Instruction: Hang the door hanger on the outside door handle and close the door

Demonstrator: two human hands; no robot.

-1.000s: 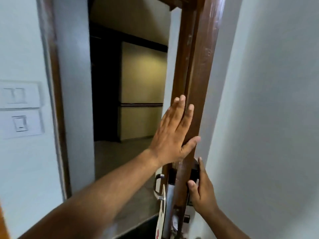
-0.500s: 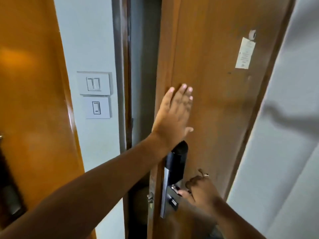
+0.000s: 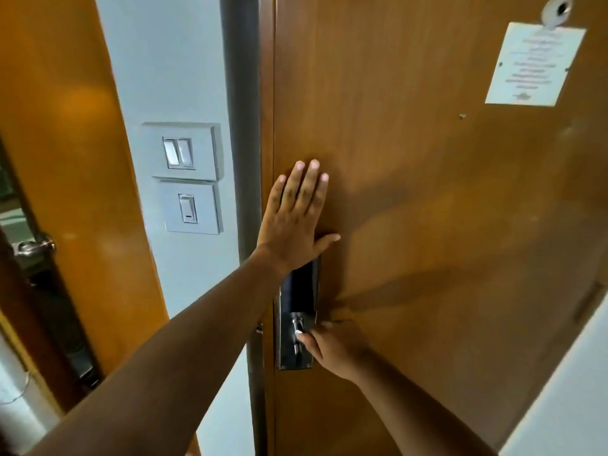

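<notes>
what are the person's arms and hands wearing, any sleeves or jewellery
Both forearms are bare, with no sleeve in view. The left hand shows no ring, watch or glove, and its nails are short and unpainted. The right hand also looks bare, though its fingers are partly hidden.

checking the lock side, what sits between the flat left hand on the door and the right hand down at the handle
In the head view, the black upper part of the lock plate lies between the left hand and the right hand.

Left hand (image 3: 297,222) flat, fingers spread upward; right hand (image 3: 332,348) curled low.
</notes>
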